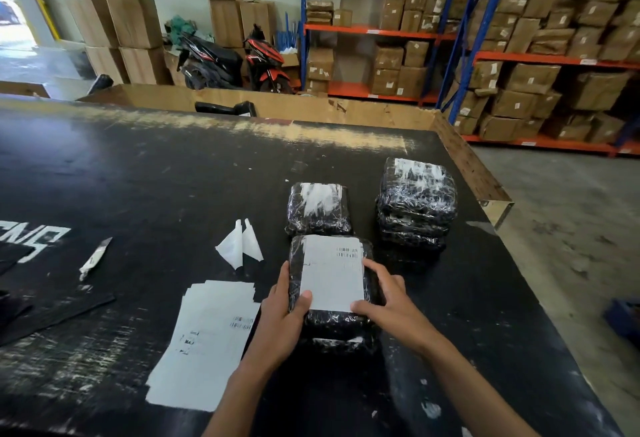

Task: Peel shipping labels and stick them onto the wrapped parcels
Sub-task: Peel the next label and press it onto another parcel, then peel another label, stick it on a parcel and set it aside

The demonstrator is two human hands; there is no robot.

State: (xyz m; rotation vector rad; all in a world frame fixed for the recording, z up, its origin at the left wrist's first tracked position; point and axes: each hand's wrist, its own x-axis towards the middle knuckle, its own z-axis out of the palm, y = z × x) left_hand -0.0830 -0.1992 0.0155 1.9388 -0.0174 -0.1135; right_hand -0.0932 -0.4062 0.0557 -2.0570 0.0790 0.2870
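**Both hands on the nearest wrapped parcel**

Fingers of our left hand (282, 312) curl round the left side of the black, plastic-wrapped parcel (332, 324) nearest us, with the thumb lying on the lower left corner of the white rectangular shipping label (332, 274) on its top. Our right hand (384, 301) grips the parcel's right side, its thumb at the label's lower right corner and its fingers (377, 272) bent along the right edge. We think the label lies flat against the wrap, though glare washes out most of its surface and only the barcode near the far right corner reads clearly.

This parcel seems to sit on another wrapped one beneath it (only a sliver shows at the near edge). It stands on the scuffed black worktable (173, 177). Just beyond it lies a second black wrapped parcel (318, 209), and to the right of that a stack of black wrapped parcels (415, 204).

To the left of our left hand lies a fanned pile of white label sheets (204, 343). Farther off we see crumpled white backing papers (239, 244) and, well to the left, a small utility knife (95, 258).
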